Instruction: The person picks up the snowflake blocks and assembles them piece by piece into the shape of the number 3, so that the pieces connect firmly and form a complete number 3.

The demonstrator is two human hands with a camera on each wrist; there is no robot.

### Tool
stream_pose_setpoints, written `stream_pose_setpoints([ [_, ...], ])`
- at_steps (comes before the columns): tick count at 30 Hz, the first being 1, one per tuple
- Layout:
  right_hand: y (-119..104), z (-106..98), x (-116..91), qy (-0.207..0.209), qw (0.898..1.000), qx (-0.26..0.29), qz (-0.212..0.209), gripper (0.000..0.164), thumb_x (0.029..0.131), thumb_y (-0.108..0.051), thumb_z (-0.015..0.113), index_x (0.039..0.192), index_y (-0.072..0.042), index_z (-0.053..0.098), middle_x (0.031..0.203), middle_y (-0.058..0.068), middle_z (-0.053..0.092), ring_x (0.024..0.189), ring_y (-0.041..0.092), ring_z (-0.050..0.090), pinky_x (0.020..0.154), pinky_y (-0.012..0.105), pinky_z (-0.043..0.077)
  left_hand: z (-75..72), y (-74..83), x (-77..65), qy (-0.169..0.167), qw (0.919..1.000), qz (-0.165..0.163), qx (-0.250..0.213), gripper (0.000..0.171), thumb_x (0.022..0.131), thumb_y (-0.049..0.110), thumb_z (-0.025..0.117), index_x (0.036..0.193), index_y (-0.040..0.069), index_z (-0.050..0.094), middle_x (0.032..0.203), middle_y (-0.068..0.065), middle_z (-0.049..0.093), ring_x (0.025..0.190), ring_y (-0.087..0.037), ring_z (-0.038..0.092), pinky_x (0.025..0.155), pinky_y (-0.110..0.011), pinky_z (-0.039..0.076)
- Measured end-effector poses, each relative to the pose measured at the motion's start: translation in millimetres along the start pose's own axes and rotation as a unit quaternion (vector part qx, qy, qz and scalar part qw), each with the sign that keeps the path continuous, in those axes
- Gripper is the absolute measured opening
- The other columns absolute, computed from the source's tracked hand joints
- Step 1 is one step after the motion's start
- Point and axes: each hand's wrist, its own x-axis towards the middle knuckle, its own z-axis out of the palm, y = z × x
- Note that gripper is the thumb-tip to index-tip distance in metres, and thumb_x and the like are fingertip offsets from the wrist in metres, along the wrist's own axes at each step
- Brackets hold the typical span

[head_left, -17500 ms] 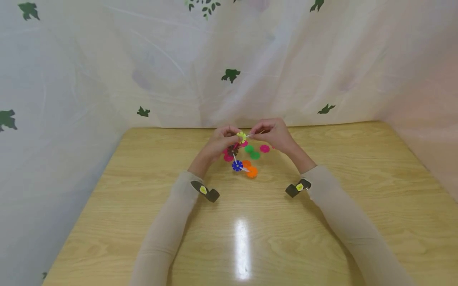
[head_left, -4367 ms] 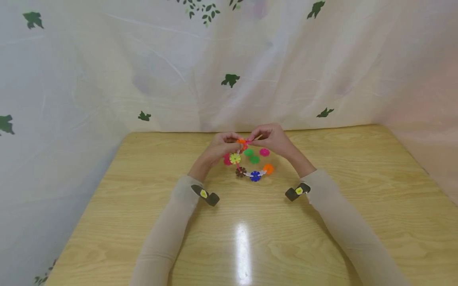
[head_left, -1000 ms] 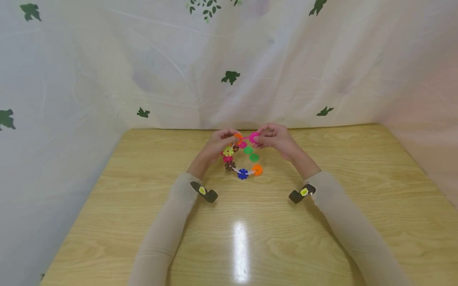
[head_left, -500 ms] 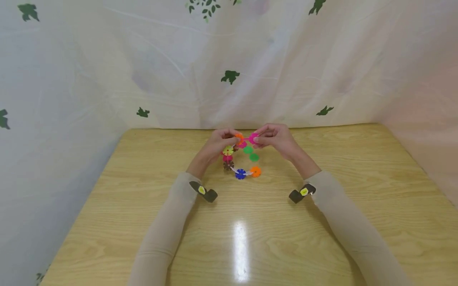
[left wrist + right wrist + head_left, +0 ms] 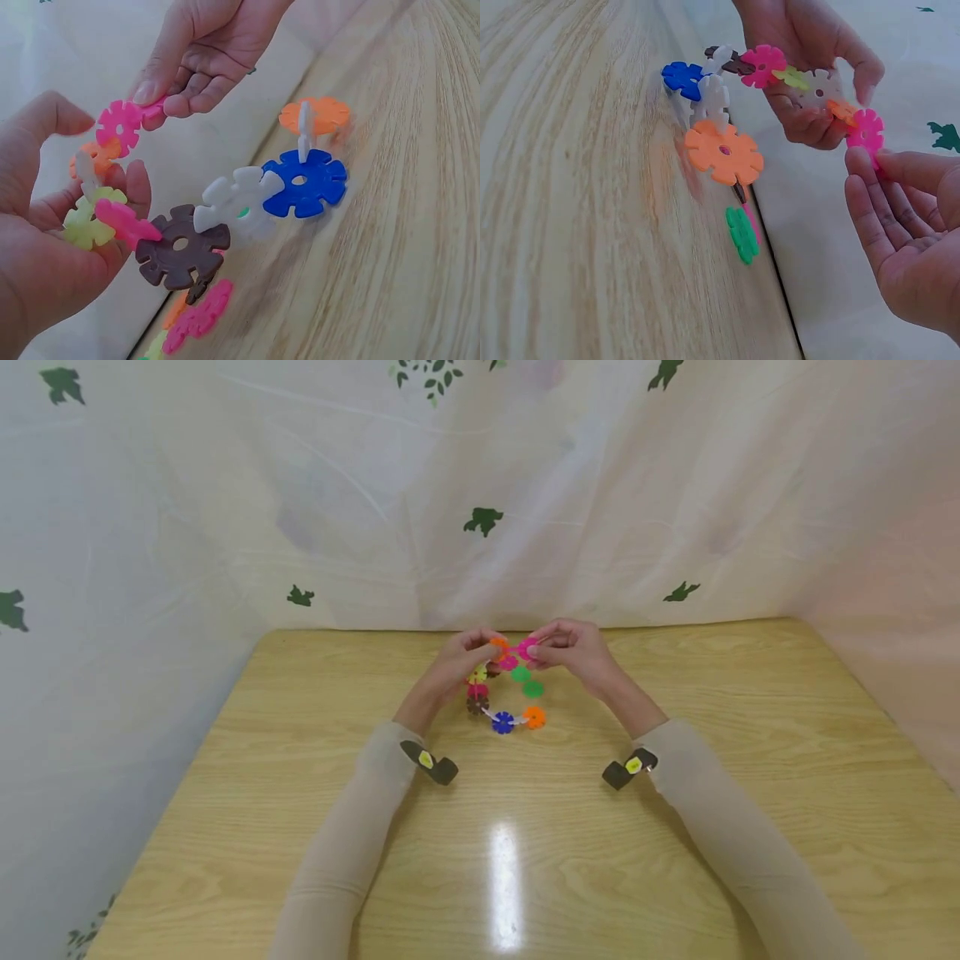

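A chain of notched plastic snowflake discs hangs between the hands and the table. In the left wrist view its blue disc [image 5: 315, 184], white disc [image 5: 240, 206] and brown disc [image 5: 184, 247] follow one another. My left hand [image 5: 457, 662] holds the chain near its upper end, around the yellow disc [image 5: 86, 225] and an orange disc [image 5: 842, 112]. Beyond the orange disc sits a pink disc [image 5: 118, 126]. Thumb and fingers of my right hand [image 5: 577, 652] pinch another pink disc [image 5: 154, 109] at that end. The lower orange disc [image 5: 724, 152] ends the chain near the tabletop.
Two green discs [image 5: 533, 690] lie on the wooden table [image 5: 600, 827] between the hands. More loose discs, among them a pink one [image 5: 199, 315], lie by the left hand. A pale curtain [image 5: 360, 527] with leaf prints hangs behind the table's far edge.
Since the oldest frame the chain has grown past the yellow disc with white, orange and pink ones. A loose pink disc left the table. Lately the hands drew slightly closer and the chain swung left.
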Motion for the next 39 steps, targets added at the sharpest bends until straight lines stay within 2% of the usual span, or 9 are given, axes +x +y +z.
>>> stream_pose_setpoints([
  [6, -1, 1, -1, -0.009, 1.0, -0.015, 0.017, 0.024, 0.097, -0.001, 0.066, 0.117, 0.012, 0.062, 0.085, -0.001, 0.077, 0.076, 0.015, 0.075, 0.088, 0.054, 0.059, 0.8, 0.1, -1.7, -0.026, 0.9996, -0.007, 0.009, 0.024, 0.097, 0.002, 0.066, 0.119, -0.006, 0.062, 0.097, -0.004, 0.065, 0.086, -0.019, 0.06, 0.091, -0.041, 0.057],
  [9, -2, -1, -1, -0.021, 0.999, -0.024, 0.029, 0.024, 0.097, -0.003, 0.066, 0.118, 0.009, 0.062, 0.088, -0.001, 0.077, 0.079, 0.016, 0.075, 0.091, 0.056, 0.058, 0.6, 0.7, -2.6, -0.03, 0.9995, -0.007, 0.005, 0.021, 0.096, 0.002, 0.067, 0.115, -0.003, 0.064, 0.097, -0.003, 0.066, 0.088, -0.018, 0.061, 0.096, -0.047, 0.055],
  [14, -3, -8, 0, -0.045, 0.995, -0.069, 0.051, 0.029, 0.099, -0.013, 0.067, 0.123, 0.003, 0.064, 0.096, 0.0, 0.077, 0.088, 0.023, 0.076, 0.095, 0.056, 0.056, -1.8, 1.4, -2.4, -0.023, 0.9997, -0.008, -0.005, 0.013, 0.095, -0.001, 0.066, 0.108, 0.001, 0.067, 0.097, -0.004, 0.067, 0.088, -0.02, 0.065, 0.087, -0.035, 0.061],
  [19, -6, -19, -1, -0.068, 0.987, -0.128, 0.073, 0.033, 0.1, -0.012, 0.065, 0.127, 0.006, 0.062, 0.102, 0.006, 0.076, 0.097, 0.031, 0.074, 0.093, 0.049, 0.06, -4.6, 2.3, -1.6, -0.017, 0.9998, -0.01, -0.004, 0.017, 0.095, -0.001, 0.067, 0.111, -0.003, 0.066, 0.097, -0.005, 0.067, 0.082, -0.016, 0.065, 0.08, -0.027, 0.061],
  [23, -6, -26, -1, -0.105, 0.973, -0.188, 0.084, 0.031, 0.097, -0.008, 0.067, 0.124, 0.007, 0.065, 0.107, 0.017, 0.074, 0.097, 0.027, 0.072, 0.089, 0.039, 0.062, -6.1, 2.3, -0.9, -0.015, 0.9998, -0.016, 0.001, 0.026, 0.094, 0.001, 0.068, 0.118, -0.008, 0.062, 0.095, -0.002, 0.067, 0.08, -0.015, 0.065, 0.08, -0.025, 0.06],
  [25, -4, -28, 0, -0.137, 0.962, -0.225, 0.077, 0.028, 0.097, -0.007, 0.068, 0.122, 0.005, 0.067, 0.108, 0.021, 0.073, 0.096, 0.026, 0.07, 0.086, 0.034, 0.061, -6.7, 2.4, -0.5, -0.014, 0.9997, -0.019, 0.005, 0.029, 0.094, 0.003, 0.069, 0.12, -0.009, 0.062, 0.093, -0.001, 0.067, 0.08, -0.016, 0.065, 0.081, -0.026, 0.059],
  [30, 3, -28, 4, -0.22, 0.93, -0.292, 0.029, 0.023, 0.094, 0.0, 0.069, 0.116, 0.002, 0.072, 0.107, 0.021, 0.073, 0.095, 0.027, 0.067, 0.086, 0.035, 0.059, -7.8, 3.2, -0.7, -0.013, 0.9995, -0.024, 0.015, 0.019, 0.094, 0.006, 0.071, 0.112, 0.001, 0.068, 0.088, 0.001, 0.067, 0.081, -0.018, 0.063, 0.082, -0.028, 0.057],
  [34, 8, -25, 8, -0.259, 0.908, -0.33, -0.004, 0.027, 0.091, 0.002, 0.07, 0.118, 0.002, 0.072, 0.103, 0.018, 0.073, 0.094, 0.026, 0.067, 0.088, 0.033, 0.058, -8.0, 4.0, -1.4, -0.016, 0.9994, -0.025, 0.015, 0.014, 0.094, 0.008, 0.071, 0.108, 0.007, 0.07, 0.087, 0.001, 0.067, 0.079, -0.017, 0.062, 0.081, -0.028, 0.056],
  [39, 11, -22, 10, -0.278, 0.896, -0.347, -0.009, 0.029, 0.092, 0.002, 0.07, 0.121, 0.003, 0.071, 0.095, 0.017, 0.067, 0.085, 0.022, 0.06, 0.077, 0.026, 0.053, -8.1, 4.0, -1.6, -0.021, 0.9992, -0.025, 0.023, 0.018, 0.095, 0.011, 0.071, 0.112, 0.004, 0.07, 0.088, 0.001, 0.066, 0.079, -0.016, 0.061, 0.08, -0.026, 0.054],
])
